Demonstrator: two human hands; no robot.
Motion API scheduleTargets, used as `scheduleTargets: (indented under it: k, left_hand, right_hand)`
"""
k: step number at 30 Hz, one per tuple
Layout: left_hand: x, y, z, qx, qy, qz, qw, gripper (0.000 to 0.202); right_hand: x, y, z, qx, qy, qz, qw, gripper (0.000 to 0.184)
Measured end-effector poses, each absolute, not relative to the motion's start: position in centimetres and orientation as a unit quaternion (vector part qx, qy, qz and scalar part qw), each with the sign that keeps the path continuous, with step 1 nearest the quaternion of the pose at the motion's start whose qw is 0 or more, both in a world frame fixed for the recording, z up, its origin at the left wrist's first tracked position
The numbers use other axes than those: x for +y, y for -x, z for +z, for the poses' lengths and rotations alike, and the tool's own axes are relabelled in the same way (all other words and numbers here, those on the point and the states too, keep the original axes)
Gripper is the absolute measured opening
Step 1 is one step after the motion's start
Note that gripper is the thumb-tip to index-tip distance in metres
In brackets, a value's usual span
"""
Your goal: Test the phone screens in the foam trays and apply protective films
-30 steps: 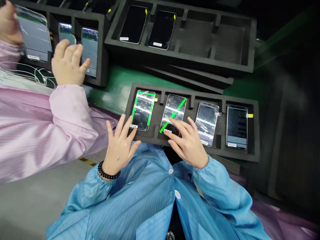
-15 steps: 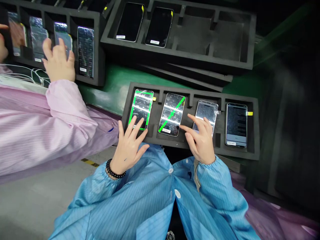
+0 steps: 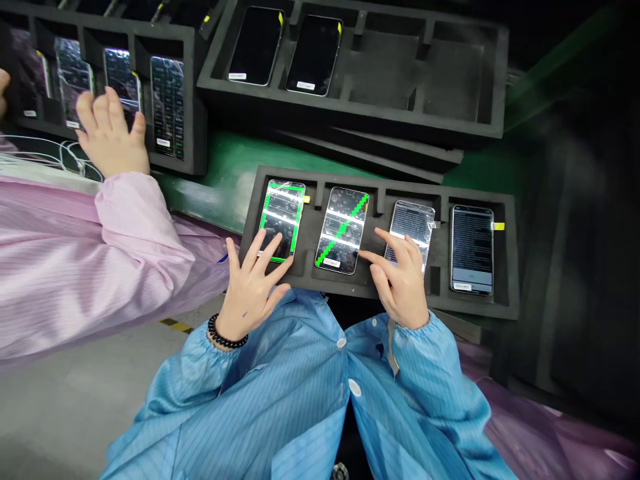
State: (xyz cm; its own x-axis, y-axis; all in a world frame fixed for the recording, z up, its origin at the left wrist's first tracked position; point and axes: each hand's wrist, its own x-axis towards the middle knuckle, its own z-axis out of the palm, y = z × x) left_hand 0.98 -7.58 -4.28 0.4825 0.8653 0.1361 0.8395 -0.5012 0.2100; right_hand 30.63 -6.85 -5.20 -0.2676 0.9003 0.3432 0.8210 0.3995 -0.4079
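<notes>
A dark foam tray (image 3: 380, 287) in front of me holds several smartphones in separate slots. My left hand (image 3: 253, 283), fingers spread, lies over the lower part of the leftmost smartphone (image 3: 281, 213), whose screen shows a green border. Beside it, the second smartphone (image 3: 343, 230) displays a thick green diagonal line. My right hand (image 3: 400, 277) is open, its index finger reaching to that phone's lower right edge. The same hand's other fingers lie over the third smartphone (image 3: 415, 223), which shows rows of text. Farthest right, another smartphone (image 3: 471, 243) shows text and a grey panel.
Behind, a larger foam tray (image 3: 350, 110) carries two dark-screened phones at its left. A co-worker's hand (image 3: 115, 133) in a pink sleeve is over another phone tray (image 3: 193, 133) at upper left, near white cables (image 3: 65, 157). The bench (image 3: 220, 180) is green.
My left hand has shifted slightly left and down over the leftmost phone. My right hand is nearly unchanged. The co-worker's hand has moved a little left and down.
</notes>
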Motion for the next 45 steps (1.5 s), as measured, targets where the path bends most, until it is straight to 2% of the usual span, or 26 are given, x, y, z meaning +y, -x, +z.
scheduleTargets:
  k: [9,15,21,30,45]
  left_hand:
    - [-8.3,0.1,-4.7,0.500,-0.839,0.212,0.032,0.044]
    - [-9.1,1.3,-4.9,0.571,-0.805,0.160,-0.001,0.039]
    - [-9.7,0.1,-4.2,0.623,-0.774,0.112,0.017,0.046]
    - [-9.5,-0.2,-3.7,0.663,-0.725,0.185,0.037,0.045]
    - [-9.9,0.1,-4.1,0.649,-0.744,0.156,0.033,0.043]
  right_hand:
    - [-6.8,-30.6,-5.4,-0.792,0.538,0.073,0.281,0.029]
    - [-6.8,-30.7,-5.4,-0.788,0.540,0.080,0.285,0.028]
    - [-6.8,-30.7,-5.5,-0.786,0.543,0.085,0.284,0.029]
    - [-6.8,-30.7,-5.5,-0.785,0.541,0.086,0.287,0.029]
    - [-6.8,-30.7,-5.5,-0.785,0.543,0.089,0.284,0.028]
